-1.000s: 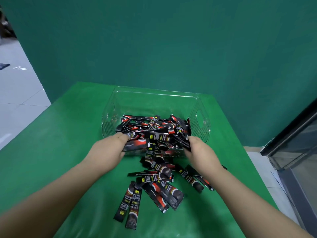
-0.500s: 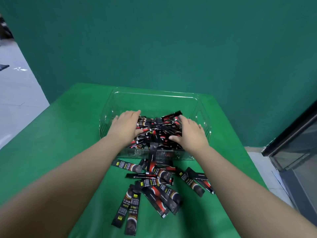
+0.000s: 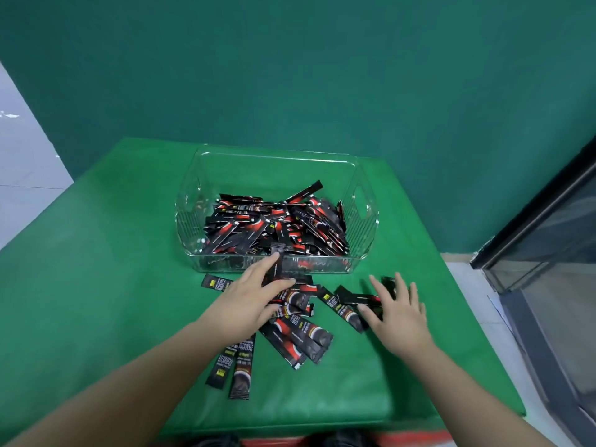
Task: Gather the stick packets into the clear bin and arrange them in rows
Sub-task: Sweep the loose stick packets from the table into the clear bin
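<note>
A clear plastic bin (image 3: 362,233) stands on the green table and holds a loose heap of black-and-red stick packets (image 3: 274,225). In front of the bin several more packets (image 3: 300,340) lie scattered on the cloth. My left hand (image 3: 250,300) lies flat over the left part of that scatter, fingers straight, fingertips near a packet that leans on the bin's front wall. My right hand (image 3: 398,314) hovers with spread fingers over the packets at the right end, its thumb touching one.
The green table (image 3: 96,285) ends at a white tiled floor on the left and right. A dark glass-fronted cabinet (image 3: 554,253) stands at the right. A teal wall rises behind the table.
Both hands have left the bin, where they dropped a handful of packets, and come back down to the packets scattered in front of it.
</note>
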Demonstrator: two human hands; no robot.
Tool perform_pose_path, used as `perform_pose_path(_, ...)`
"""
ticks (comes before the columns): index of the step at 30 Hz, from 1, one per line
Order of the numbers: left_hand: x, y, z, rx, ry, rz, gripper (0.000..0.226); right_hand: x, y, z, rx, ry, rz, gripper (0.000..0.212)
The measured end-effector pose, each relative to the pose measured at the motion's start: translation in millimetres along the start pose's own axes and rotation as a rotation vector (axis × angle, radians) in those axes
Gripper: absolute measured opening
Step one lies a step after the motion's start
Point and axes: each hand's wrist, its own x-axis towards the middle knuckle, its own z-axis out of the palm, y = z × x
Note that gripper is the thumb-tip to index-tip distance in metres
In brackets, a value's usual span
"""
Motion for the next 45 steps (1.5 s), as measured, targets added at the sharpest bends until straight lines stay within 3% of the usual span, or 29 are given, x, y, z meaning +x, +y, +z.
perform_pose_path(3, 8.5, 14.4, 3.9, 0.042, -0.049, 0.019, 0.048, -4.3, -6.5, 5.5, -0.034, -0.081, 0.007, 0.062)
perform_pose_path(7, 10.8, 20.7, 5.4, 0.087, -0.168, 0.094, 0.052, -17.3, -23.9, 6.7, 0.030, -0.109, -0.189, 0.078)
perform_pose_path(9, 4.9, 15.1, 5.1, 0.126, -0.216, 0.113, 0.066, -24.4, -30.9, 4.6, 0.104, -0.140, -0.269, 0.100)
perform_pose_path(12, -11.7, -0.3, 2.9, 0.176, -0.281, 0.114, 0.096, -28.5, -36.5, 4.7, 0.243, -0.206, -0.278, 0.107)
perform_pose_path(17, -40.8, -20.2, 6.3, 0.201, -0.374, -0.068, 0.129, -29.6, -48.3, 11.3, 0.309, -0.233, -0.250, 0.132)
perform_pose_path(22, -43.9, -9.5, 27.1, -0.032, -0.291, -0.181, 0.113, -31.1, -79.4, 23.2, 0.157, -0.180, -0.294, 0.136)
perform_pose_path(26, -33.2, -10.5, 21.3, -0.285, -0.251, -0.175, 0.098, -25.4, -97.2, 27.1, 0.119, -0.185, -0.293, 0.132)
perform_pose_path(29, -21.6, -15.5, 15.4, -0.322, -0.227, -0.182, 0.097, -15.6, -100.8, 25.3, 0.123, -0.192, -0.306, 0.126)
perform_pose_path(37, -11.8, -35.3, 19.1, 0.092, -0.076, -0.252, 0.077, -0.5, -79.2, 5.5, 0.169, -0.223, -0.359, 0.086)
perform_pose_path(42, -14.3, -34.8, 27.8, 0.151, 0.057, -0.249, 0.069, -5.1, -84.9, 4.7, 0.113, -0.077, -0.328, 0.059)
perform_pose_path(45, -12.7, -29.2, 28.2, 0.239, 0.063, -0.224, 0.060, -7.5, -90.9, 4.5, 0.032, -0.022, -0.331, 0.054)
